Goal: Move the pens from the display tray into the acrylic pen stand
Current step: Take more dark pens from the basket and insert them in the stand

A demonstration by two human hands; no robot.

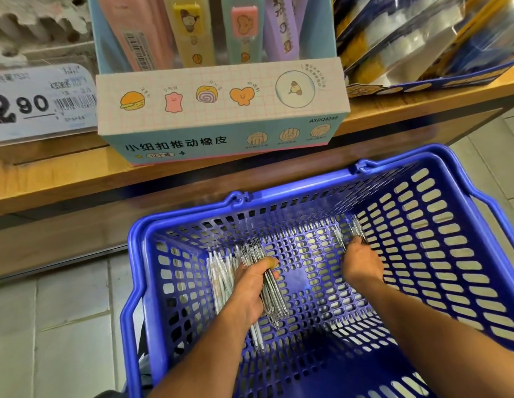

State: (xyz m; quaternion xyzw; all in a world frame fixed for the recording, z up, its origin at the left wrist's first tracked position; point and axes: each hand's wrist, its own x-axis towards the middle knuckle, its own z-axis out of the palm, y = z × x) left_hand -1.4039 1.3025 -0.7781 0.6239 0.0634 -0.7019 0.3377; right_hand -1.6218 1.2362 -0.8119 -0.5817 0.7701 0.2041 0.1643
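Pens (pixel 274 294) fill the left hand (pixel 250 291), a thick bundle of clear-barrelled ones gripped with the fingers curled round them and the thumb across the top. The bundle lies inside a blue basket (pixel 439 225), slanting from the far left down toward the near middle, its ends sticking out past both sides of the fist. More pens, a loose pile (pixel 221 271), lie on the basket floor just beside that hand, against the left wall.

Right hand (pixel 360 265) reaches to the far right part of the basket floor. Its fingers are curled down over a smaller bunch (pixel 353 228) of clear pens, whose ends show beyond the knuckles toward the far wall. The fingertips are hidden, so how tightly they pinch cannot be told, but the hand closes round the bunch.

Both bare forearms come in from the bottom edge. The basket stands on a tiled floor in front of a wooden shelf (pixel 63 185). On the shelf sits a pastel eraser box (pixel 221 110) with cartoon food drawings, upright packs standing in it. A price tag (pixel 40 101) reading 2.90 stands to its left, and shiny blue packs (pixel 422 44) lie to its right.
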